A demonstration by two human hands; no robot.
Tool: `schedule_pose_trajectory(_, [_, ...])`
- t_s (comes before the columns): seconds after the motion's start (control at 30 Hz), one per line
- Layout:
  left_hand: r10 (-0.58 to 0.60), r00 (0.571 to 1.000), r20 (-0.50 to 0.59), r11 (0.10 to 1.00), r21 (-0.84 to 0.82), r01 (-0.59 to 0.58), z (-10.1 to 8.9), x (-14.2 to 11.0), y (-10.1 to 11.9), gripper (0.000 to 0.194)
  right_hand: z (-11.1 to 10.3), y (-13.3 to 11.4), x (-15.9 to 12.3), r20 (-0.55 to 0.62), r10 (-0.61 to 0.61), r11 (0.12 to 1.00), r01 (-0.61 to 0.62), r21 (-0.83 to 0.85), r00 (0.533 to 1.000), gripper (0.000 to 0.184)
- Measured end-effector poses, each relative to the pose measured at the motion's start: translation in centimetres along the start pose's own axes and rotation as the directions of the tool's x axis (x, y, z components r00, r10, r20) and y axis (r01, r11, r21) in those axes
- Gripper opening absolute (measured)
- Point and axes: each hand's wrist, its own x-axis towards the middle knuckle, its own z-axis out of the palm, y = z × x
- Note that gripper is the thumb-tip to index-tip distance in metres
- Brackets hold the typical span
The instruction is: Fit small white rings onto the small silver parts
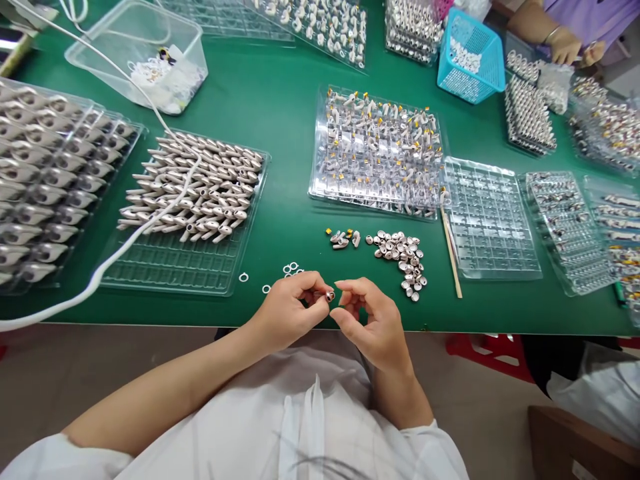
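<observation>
Between its thumb and fingertips, my left hand [295,308] grips a small silvery earbud housing [330,295], its open round end facing right; the rest is hidden by the fingers. Close beside it, my right hand [373,320] has thumb and forefinger apart, with nothing visible between them. Past the right hand lies a loose pile of silvery round caps [403,257]. Several small grey-white parts with yellow tabs [343,239] lie beyond the hands. White rings [290,269] are scattered by the left hand.
Left, a clear tray [215,280] bears rows of silvery stems [195,183], crossed by a white cable [125,247]. A filled parts tray [380,153] stands ahead. A thin stick [453,257] lies right. Behind are a clear bin [185,47], blue basket [493,67] and a co-worker's hand [564,45].
</observation>
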Motion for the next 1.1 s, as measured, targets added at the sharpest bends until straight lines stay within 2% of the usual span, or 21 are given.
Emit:
schedule_pose_trajectory(0.1, [0.059,0.998,0.010,0.995,0.075,-0.060,0.0,0.0,0.1,0.008,0.2,0.0,0.2,0.018,-0.030,0.999,0.030,-0.012,0.999,0.019])
schedule_pose_trajectory(0.23, [0.047,0.999,0.012,0.997,0.067,-0.048,0.0,0.0,0.1,0.007,0.6,0.4,0.3,-0.025,-0.032,0.999,0.031,-0.012,0.999,0.008])
schedule_pose_trajectory(0.4, [-0.004,1.000,0.024,1.000,0.007,0.004,-0.1,-0.2,0.0,0.008,0.6,0.9,0.0,-0.072,0.002,0.999,-0.005,-0.042,0.997,0.015])
schedule_pose_trajectory(0.6, [-0.108,0.991,0.083,0.982,-0.147,0.120,-0.5,-0.1,0.6,0.010,0.4,0.8,-0.1,-0.046,-0.103,0.987,0.096,-0.126,0.994,0.025])
schedule_pose_trajectory(0.83, [-0.226,0.948,0.226,0.893,-0.340,0.294,-0.9,0.6,1.9,0.013,0.4,0.8,-0.3,-0.046,-0.164,0.969,0.153,-0.192,0.985,0.027])
schedule_pose_trajectory(0.97, [-0.246,0.925,0.291,0.857,-0.381,0.348,-1.3,0.8,1.9,0.016,0.3,0.8,-0.3,-0.068,-0.180,0.967,0.164,-0.194,0.981,0.027])
schedule_pose_trajectory(1.1, [-0.202,0.913,0.355,0.839,-0.419,0.348,-1.6,0.9,1.3,0.022,0.1,0.9,-0.4,-0.079,-0.137,0.978,0.122,-0.169,0.987,0.025])
